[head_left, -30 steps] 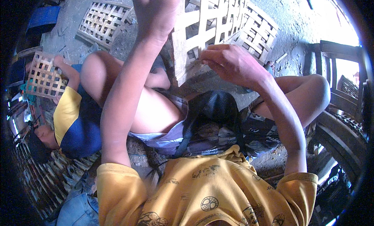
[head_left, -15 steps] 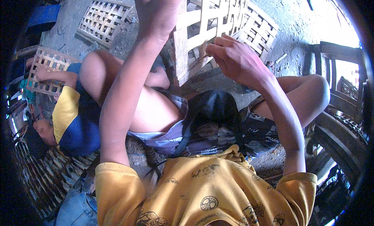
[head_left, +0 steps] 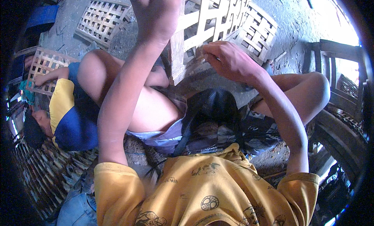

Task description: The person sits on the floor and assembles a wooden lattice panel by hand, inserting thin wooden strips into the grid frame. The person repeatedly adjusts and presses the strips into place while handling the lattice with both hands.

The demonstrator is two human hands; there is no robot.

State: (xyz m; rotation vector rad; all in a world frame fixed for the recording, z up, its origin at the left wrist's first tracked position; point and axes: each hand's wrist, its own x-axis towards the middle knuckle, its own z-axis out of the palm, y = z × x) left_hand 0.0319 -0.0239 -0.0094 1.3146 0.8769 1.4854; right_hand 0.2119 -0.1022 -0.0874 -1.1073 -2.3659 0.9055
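A woven bamboo panel with a wooden side bar stands tilted in front of me, its top cut off by the picture's edge. My left hand grips that panel high up by the side bar; most of its fingers are out of view. Close to the lower edge of the weave, my right hand is closed, thumb and fingers pinched together. A small brownish bit shows at its fingertips, too unclear to name.
Flat on the ground lie another woven panel behind mine and one more to the left. At far left a co-worker in a blue and yellow shirt holds a woven panel. A wooden frame stands at right.
The panel has shifted slightly left, together with my left hand. My right hand has dropped a little lower and left, staying closed. The co-worker has leaned slightly left.
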